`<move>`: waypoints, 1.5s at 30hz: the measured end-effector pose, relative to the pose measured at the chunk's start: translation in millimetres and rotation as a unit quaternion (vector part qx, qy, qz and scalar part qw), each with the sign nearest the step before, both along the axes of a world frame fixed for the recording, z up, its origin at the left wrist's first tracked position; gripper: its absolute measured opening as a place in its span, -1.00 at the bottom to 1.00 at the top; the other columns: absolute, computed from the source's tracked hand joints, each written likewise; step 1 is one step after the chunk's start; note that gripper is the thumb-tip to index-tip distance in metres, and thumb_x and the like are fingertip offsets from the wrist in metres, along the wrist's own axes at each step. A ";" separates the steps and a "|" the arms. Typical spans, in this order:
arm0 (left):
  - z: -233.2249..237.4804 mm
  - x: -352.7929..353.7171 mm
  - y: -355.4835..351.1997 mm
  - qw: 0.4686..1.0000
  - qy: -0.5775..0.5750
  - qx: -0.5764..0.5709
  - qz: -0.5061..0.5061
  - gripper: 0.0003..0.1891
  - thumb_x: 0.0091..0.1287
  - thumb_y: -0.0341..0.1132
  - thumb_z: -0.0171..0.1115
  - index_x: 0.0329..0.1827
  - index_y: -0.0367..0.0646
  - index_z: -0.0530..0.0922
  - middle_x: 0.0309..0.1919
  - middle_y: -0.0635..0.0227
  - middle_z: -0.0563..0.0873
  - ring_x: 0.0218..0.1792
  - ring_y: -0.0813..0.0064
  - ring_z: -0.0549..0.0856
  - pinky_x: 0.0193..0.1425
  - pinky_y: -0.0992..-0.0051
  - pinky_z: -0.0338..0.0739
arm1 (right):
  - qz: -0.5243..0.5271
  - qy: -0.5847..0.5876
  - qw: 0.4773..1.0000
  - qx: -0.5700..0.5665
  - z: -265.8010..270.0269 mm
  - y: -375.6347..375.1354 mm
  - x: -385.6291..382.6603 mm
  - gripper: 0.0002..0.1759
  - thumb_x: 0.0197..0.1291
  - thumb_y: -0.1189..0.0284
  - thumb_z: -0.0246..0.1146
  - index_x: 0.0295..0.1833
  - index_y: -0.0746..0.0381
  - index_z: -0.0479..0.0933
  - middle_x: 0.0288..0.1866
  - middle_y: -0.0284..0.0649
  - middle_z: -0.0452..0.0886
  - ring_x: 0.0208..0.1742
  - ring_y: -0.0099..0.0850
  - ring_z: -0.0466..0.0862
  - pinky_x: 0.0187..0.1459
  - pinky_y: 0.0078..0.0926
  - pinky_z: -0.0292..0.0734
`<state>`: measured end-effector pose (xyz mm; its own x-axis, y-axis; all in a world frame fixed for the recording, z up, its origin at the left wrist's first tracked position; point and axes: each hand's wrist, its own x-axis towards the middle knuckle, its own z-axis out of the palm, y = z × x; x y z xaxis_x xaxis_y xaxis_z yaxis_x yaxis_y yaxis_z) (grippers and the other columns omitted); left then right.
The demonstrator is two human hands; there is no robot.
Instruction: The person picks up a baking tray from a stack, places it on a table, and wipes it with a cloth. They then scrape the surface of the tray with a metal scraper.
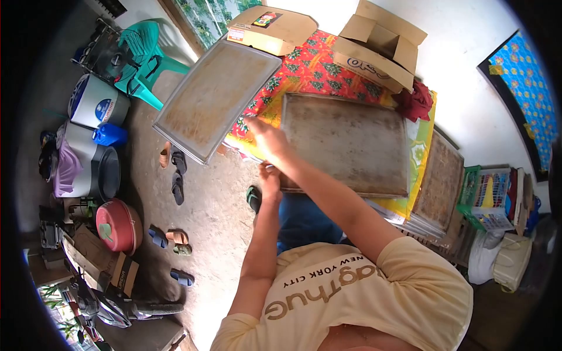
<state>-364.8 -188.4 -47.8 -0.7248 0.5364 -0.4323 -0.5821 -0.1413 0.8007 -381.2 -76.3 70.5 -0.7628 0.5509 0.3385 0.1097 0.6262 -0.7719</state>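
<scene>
My right hand (268, 139) reaches across to the left over the table's near edge, its fingers partly stretched out beside a metal baking tray (345, 143) with brown stains. My left hand (270, 177) is just below it at the table edge, with fingers curled; what they hold, if anything, cannot be made out. Left of both hands, a stack of similar baking trays (216, 93) lies at an angle, its near corner beyond the table. Between the two lots of trays shows the red and yellow patterned tablecloth (304, 67).
Two cardboard boxes (377, 50) (272, 26) stand at the back, with a dark red cloth (414, 102) near the right one. More stacked trays (439, 175) are at right. Slippers (178, 190), a red tub (117, 225) and a green chair (143, 58) are on the left.
</scene>
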 end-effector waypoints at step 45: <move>39.5 -27.7 -21.8 0.885 0.375 -0.239 -0.138 -0.32 0.39 -0.30 0.24 0.56 -0.11 0.23 0.39 -0.05 0.47 0.44 0.13 0.43 0.49 0.34 0.28 | -0.488 -0.412 0.750 0.173 -3.6 233.2 240.5 -0.37 0.00 -0.07 0.46 0.22 -0.20 0.52 0.20 -0.17 0.40 0.20 -0.09 0.51 0.11 0.02 0.43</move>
